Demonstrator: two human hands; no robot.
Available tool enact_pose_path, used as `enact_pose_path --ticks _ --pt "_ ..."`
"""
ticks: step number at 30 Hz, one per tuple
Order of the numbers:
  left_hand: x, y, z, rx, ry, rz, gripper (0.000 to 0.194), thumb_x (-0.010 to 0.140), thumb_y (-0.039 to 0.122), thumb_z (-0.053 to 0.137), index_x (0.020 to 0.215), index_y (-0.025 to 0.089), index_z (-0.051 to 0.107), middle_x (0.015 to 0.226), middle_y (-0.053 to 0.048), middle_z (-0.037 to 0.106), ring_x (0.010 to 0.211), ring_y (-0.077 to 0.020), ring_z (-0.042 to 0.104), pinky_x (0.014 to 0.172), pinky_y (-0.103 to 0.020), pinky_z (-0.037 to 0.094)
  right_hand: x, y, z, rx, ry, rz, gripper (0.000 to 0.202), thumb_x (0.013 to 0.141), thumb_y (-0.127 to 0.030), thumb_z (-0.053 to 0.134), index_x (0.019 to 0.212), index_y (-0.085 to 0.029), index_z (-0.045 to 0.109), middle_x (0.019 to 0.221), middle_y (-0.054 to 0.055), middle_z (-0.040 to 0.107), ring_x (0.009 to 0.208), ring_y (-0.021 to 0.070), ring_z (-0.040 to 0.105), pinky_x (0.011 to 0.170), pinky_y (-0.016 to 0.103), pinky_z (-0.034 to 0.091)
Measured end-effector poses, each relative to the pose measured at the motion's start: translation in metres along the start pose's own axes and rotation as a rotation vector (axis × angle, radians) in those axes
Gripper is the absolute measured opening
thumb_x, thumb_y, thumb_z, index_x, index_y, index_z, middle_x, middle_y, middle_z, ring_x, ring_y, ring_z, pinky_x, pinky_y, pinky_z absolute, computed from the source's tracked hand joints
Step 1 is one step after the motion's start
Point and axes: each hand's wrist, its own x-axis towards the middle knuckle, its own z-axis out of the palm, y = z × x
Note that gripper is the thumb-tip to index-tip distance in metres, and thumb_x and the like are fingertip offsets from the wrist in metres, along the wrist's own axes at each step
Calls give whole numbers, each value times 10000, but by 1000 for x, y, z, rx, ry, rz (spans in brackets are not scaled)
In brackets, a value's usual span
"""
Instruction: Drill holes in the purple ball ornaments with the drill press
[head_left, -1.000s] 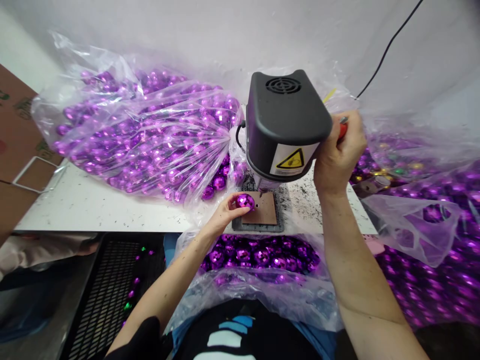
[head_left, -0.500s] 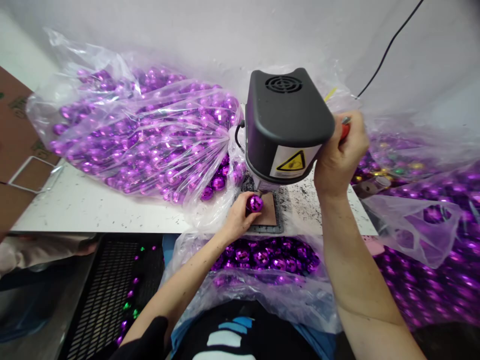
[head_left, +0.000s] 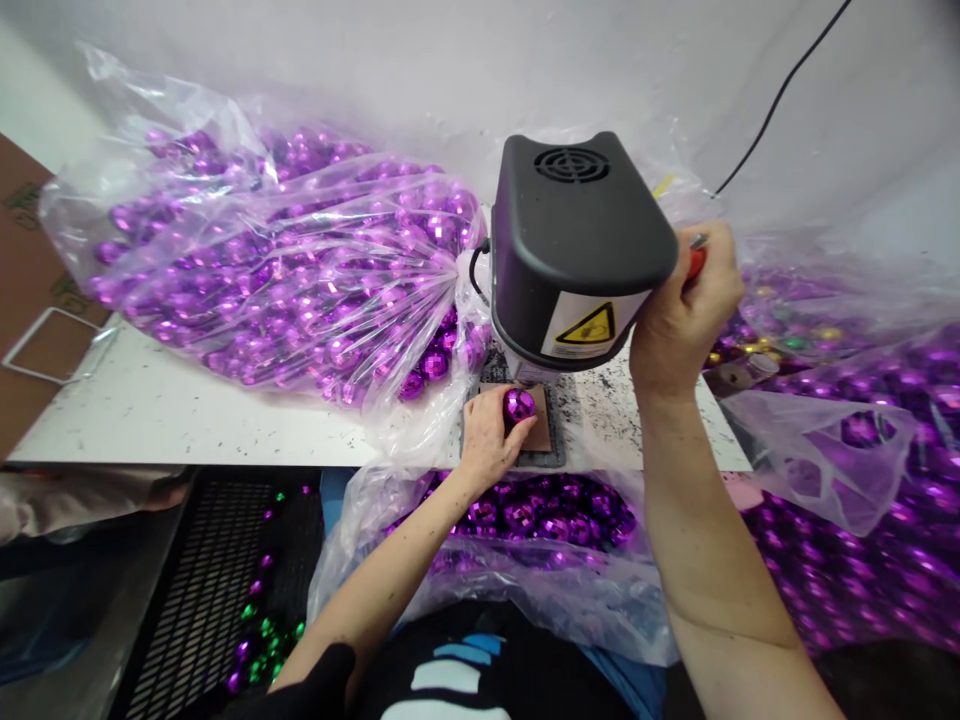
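Between the thumb and fingers of my left hand point(head_left: 491, 435) is a shiny purple mirrored ball point(head_left: 519, 405). The hand is over a small brown pad point(head_left: 541, 432) on a dark base, below the head of a black press machine point(head_left: 581, 220) with a yellow warning label. My right hand point(head_left: 686, 310) is wrapped around the machine's red lever handle point(head_left: 696, 262) at its right side. A clear plastic bag point(head_left: 510, 580) in my lap holds many purple mirrored balls point(head_left: 559, 525).
A large clear bag of purple balls point(head_left: 292, 270) lies on the white table point(head_left: 262, 425) at left. More bagged purple balls point(head_left: 840, 590) fill the right side. A black crate point(head_left: 202, 580) with small green and purple pieces stands lower left.
My left hand has shifted slightly right with the purple ball. My right hand stays on the lever handle. The view has moved a little, showing more green pieces in the crate.
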Motion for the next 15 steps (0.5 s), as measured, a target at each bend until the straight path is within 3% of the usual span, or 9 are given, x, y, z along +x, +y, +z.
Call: enact_pose_path --ticks 4,15 --pt "-3 -1 -2 -12 30 30 442 962 388 625 1334 178 513 1240 -135 648 1131 -267 596 1022 -440 431 0 0 -1 -39 -8 -41 604 906 -750 337 784 -170 452 685 -58 362 651 40 348 638 215 329" --pt "10 -10 -8 -83 -88 20 377 966 443 616 1241 192 562 1157 -100 662 1100 -254 585 1062 -449 405 -1 0 -2 2 -10 -27 573 915 -719 380 782 -166 450 685 -62 353 650 34 358 637 207 332"
